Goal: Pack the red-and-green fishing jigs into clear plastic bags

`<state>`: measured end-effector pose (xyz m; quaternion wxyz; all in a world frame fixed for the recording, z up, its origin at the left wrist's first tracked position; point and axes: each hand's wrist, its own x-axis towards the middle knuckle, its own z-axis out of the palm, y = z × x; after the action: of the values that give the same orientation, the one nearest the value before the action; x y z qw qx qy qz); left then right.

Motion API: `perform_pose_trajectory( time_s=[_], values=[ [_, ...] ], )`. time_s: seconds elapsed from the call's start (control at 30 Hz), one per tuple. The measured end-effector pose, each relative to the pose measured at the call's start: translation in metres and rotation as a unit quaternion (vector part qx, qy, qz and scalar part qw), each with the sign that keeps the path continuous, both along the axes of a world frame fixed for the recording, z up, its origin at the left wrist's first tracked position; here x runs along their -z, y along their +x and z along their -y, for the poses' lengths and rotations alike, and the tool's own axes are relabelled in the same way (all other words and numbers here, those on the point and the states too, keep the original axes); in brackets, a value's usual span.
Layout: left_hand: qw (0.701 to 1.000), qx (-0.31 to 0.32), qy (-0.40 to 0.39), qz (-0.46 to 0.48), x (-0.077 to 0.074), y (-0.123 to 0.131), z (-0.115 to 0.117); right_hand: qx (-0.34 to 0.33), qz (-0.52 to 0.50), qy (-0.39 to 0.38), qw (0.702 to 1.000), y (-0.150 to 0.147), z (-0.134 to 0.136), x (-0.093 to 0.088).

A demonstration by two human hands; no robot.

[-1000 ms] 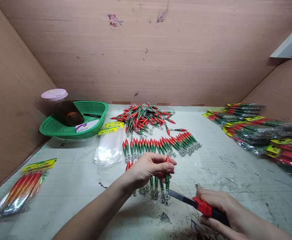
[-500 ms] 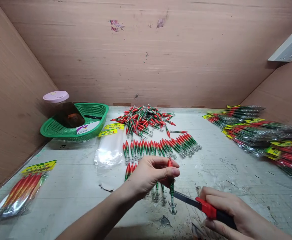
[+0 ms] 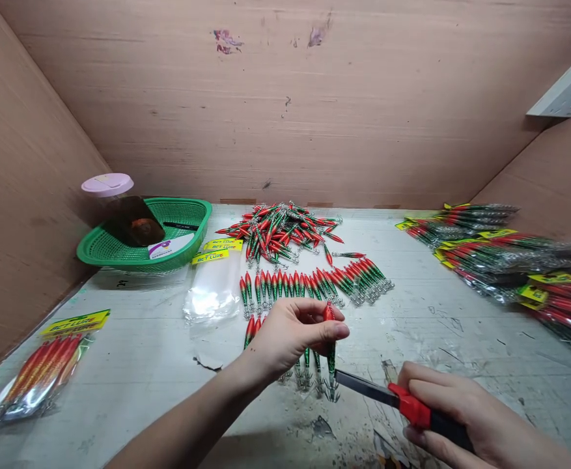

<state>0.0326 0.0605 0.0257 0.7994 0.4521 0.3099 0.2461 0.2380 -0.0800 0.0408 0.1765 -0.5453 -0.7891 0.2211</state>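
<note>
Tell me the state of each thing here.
Left hand: gripping lure
Lure: upright, hooks down
Right hand: gripping bladed tool
Bladed tool: tip beside lure
Jar: lid on
Basket: open
Clear bags: flat, unfilled
Lure pile: jumbled
Lure rows: side by side
Left packet: filled
Right packets: filled, heaped
Socket: no plug visible

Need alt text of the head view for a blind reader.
The left hand holds a red-and-green fishing lure, hooks down; the right hand holds a knife, tip by the lure's lower end. Beyond lie more lures and a green basket.
</note>
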Motion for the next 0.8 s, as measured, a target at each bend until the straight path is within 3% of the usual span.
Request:
perform_pose_trajectory(
  time_s=[0.57,0.8],
  values=[
    [1.000,-0.024,0.013,0.000,0.002,0.001,0.001,0.009,0.011,-0.007,1.000,0.003,0.000,0.004],
    [1.000,-0.008,0.015,-0.004,0.003,0.002,0.001,0.033,0.045,0.023,0.998,0.022,0.012,0.024]
  ],
)
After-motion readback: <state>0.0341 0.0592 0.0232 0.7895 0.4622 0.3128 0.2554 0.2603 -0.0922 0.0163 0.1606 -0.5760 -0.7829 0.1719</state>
